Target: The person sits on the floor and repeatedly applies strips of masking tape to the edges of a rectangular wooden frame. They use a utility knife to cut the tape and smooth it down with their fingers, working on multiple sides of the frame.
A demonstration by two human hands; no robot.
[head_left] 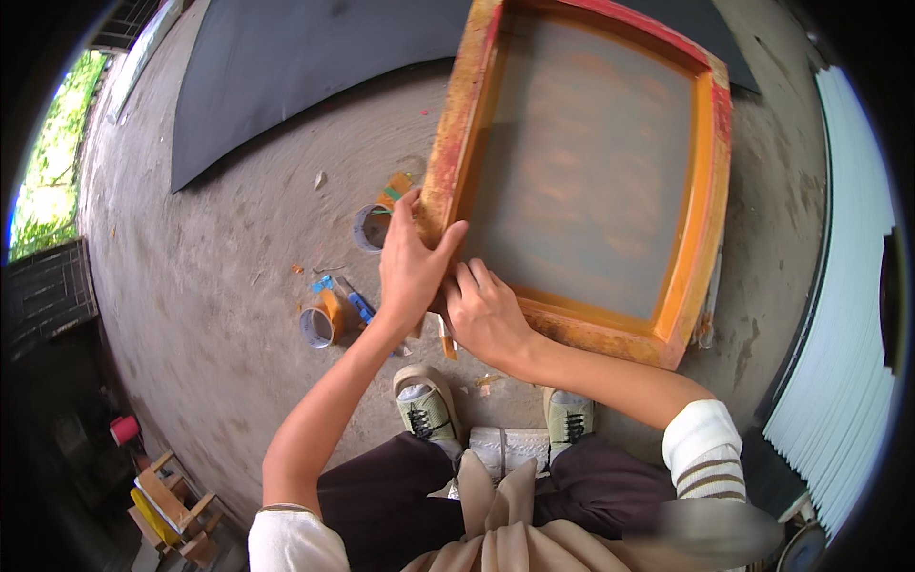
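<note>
A screen printing frame [705, 219], its wooden sides stained orange, red and yellow around a greyish mesh, is tilted up above the floor before me. My left hand [412, 262] grips its near left corner, thumb along the inner side and fingers wrapped over the outside. Close beside it, my right hand [483, 310] has its fingers curled together against the same corner. Whatever lies under those fingertips is hidden. Below the hands, a flat brush or scraper with a brownish end [447, 340] is partly visible near the floor.
Two tape rolls [371, 229] [316, 328] and a blue utility knife [358, 303] lie on the concrete floor to the left. A large dark sheet [315, 76] spreads behind the frame. White stacked sheets [839, 315] stand at right. My shoes [426, 410] flank a low white block [510, 450].
</note>
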